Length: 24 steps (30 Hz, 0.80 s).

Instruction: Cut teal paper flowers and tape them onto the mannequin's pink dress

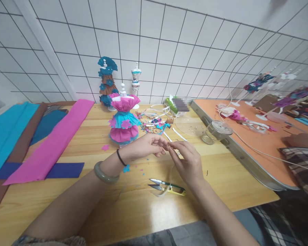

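Over the wooden table, my left hand (pixel 151 145) and my right hand (pixel 186 159) meet at the fingertips. Both are closed in a pinch, and what lies between the fingertips is too small to make out. A thin pale strip (pixel 170 182) hangs below my right hand and curls across yellow-handled thread snips (pixel 169 188) lying on the table. Left of the hands stands a small mannequin (pixel 122 90) in a pink and blue crepe-paper dress (pixel 124 124) with pink flowers. A blue paper flower (pixel 126 168) lies under my left wrist.
Crepe-paper sheets (pixel 53 140) cover the left side. Behind stand a blue-and-brown dressed mannequin (pixel 108 83) and another mannequin (pixel 136 77). Paper scraps (pixel 154 123), a clear jar (pixel 207 136) and a green packet (pixel 173 106) lie beyond my hands. At right, a person's arm (pixel 303 140) rests by an orange table (pixel 259 147).
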### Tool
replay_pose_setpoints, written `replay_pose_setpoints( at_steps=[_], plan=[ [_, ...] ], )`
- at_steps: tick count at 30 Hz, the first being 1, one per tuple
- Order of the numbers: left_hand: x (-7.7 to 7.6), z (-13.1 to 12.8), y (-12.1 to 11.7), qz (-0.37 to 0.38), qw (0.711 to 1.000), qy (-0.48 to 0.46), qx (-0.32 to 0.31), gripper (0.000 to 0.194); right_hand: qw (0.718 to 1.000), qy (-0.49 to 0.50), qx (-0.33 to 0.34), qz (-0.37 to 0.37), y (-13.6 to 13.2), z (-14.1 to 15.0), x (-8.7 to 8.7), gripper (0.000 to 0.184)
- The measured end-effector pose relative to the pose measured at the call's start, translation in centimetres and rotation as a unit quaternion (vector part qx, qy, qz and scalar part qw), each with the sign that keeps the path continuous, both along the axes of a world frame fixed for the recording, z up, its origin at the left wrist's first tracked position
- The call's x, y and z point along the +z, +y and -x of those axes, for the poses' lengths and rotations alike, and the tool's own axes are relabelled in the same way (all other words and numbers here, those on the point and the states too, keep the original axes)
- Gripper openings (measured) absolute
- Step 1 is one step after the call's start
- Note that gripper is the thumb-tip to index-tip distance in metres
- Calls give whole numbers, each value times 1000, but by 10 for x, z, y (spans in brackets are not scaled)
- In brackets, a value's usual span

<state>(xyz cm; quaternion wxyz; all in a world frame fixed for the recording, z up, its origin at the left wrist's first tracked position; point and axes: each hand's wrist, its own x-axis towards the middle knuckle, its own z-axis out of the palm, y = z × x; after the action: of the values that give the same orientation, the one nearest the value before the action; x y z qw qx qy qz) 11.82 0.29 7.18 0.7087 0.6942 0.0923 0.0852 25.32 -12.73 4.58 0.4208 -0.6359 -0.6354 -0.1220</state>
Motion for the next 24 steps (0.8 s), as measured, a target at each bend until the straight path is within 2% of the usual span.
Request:
replay_pose_setpoints(
  at_steps=[5, 7, 10, 15, 24],
  plan=[
    [2, 0, -1, -7, 1000, 8, 4, 23, 994, 107, 20, 4, 2, 1, 6, 14],
    [3, 0, -1, 1, 1000, 9, 13, 24, 992, 122, 27, -11, 3, 0, 6, 13],
    [5, 0, -2, 7, 1000, 2, 22, 25, 994, 97, 38, -35, 3, -4, 2, 17],
    [6, 1, -4, 13, 1000, -14, 22, 23, 998, 40, 44, -24, 1, -5, -1, 24],
    [7, 1, -5, -25, 999, -25, 20, 17, 997, 30, 57, -52, 2, 2, 2, 26]
  ],
)
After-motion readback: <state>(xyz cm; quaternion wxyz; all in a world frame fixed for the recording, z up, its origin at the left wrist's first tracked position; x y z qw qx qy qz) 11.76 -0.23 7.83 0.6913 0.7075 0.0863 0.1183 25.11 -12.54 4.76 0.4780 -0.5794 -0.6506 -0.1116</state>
